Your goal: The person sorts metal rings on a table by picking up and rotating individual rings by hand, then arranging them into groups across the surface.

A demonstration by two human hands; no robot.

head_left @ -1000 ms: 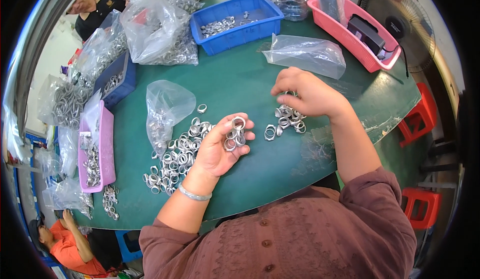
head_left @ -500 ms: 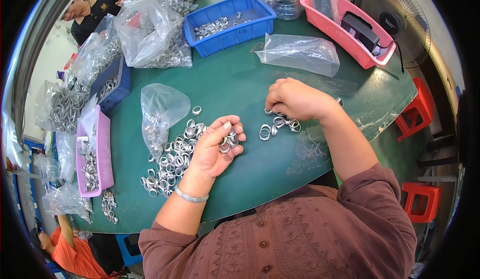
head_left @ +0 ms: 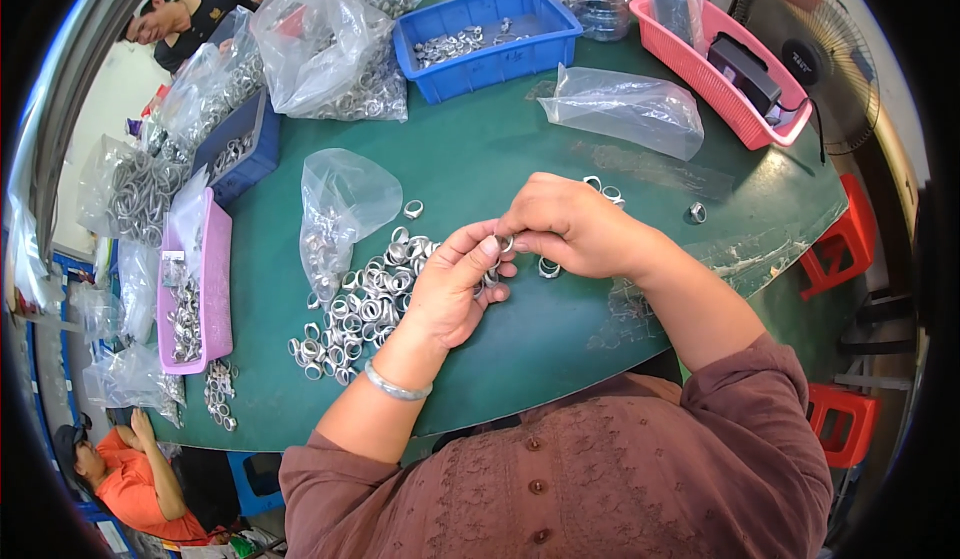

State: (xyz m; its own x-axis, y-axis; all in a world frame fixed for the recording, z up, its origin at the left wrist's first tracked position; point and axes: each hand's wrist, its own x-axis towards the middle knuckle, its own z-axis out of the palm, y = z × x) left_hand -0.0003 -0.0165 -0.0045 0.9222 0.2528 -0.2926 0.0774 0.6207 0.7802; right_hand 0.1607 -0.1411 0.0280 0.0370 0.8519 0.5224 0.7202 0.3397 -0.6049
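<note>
Several silver metal rings [head_left: 491, 277] lie in the curled fingers of my left hand [head_left: 448, 294]. My right hand [head_left: 575, 224] meets its fingertips and pinches one ring [head_left: 505, 244] between thumb and forefinger. Under and left of my left wrist spreads a heap of similar rings [head_left: 345, 324]. A single ring [head_left: 413, 209] lies just beyond the heap. On the right, a smaller group of rings [head_left: 606, 193] is partly covered by my right hand, and one ring [head_left: 697, 212] sits apart.
A clear bag with rings [head_left: 335, 209] lies beside the heap. Farther off are a blue bin [head_left: 490, 69], a flat plastic bag [head_left: 630, 109], a pink basket [head_left: 720, 79] and bulging bags [head_left: 330, 59]. A purple basket [head_left: 218, 299] stands left. Two other people are at the left.
My right hand has moved left from the small group of rings to my left hand's fingertips. The whole view has shifted slightly.
</note>
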